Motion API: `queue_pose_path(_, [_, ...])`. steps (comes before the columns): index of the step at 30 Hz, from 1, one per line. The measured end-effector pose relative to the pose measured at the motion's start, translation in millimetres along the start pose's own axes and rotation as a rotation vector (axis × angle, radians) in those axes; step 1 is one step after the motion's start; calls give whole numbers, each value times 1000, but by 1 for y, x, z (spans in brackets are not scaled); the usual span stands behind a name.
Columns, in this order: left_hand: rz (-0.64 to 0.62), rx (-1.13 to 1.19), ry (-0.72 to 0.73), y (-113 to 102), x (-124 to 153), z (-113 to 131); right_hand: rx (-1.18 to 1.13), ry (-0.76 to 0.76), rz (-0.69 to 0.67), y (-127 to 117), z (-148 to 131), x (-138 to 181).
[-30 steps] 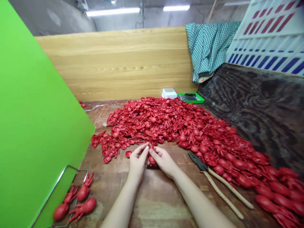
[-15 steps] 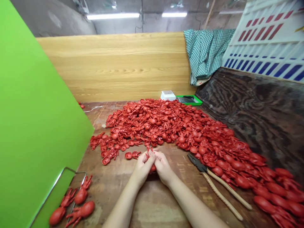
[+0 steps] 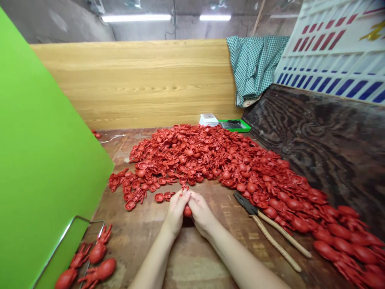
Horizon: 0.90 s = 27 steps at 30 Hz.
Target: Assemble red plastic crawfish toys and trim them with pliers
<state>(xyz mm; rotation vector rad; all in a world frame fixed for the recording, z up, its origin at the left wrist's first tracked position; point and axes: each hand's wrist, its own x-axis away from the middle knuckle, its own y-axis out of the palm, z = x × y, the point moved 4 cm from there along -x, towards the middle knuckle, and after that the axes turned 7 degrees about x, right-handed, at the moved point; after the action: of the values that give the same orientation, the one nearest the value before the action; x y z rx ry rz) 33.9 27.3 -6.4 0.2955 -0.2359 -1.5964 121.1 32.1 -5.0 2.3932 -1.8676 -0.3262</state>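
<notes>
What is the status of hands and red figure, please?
Left hand, right hand: gripping one red figure, partly hidden. Pliers lie to the right. Nothing visibly blocking.

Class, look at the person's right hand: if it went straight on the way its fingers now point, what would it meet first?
Most likely the left hand: the right hand points forward and inward towards it, with a red figure held between the two. Exact depth there is unclear.

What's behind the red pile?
Behind the pile are a white block, a green tray and the wooden panel. The pile covers the block's base; anything else low behind it can't be seen.
</notes>
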Motion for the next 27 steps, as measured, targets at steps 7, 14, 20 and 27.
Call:
queue_pose_path(7, [31,-28,-10,5,-1,0,121,-76,82,-6,-5,0])
queue_pose_path(14, [60,57,-83,3,-3,-6,625,-444,337,-37,-20,4])
queue_pose_path(20, [28,210,-147,5,-5,-2,969,-541,351,-67,-60,-7])
queue_pose_path(27, [60,404,-134,6,-6,0,1507,-136,446,-175,-100,76])
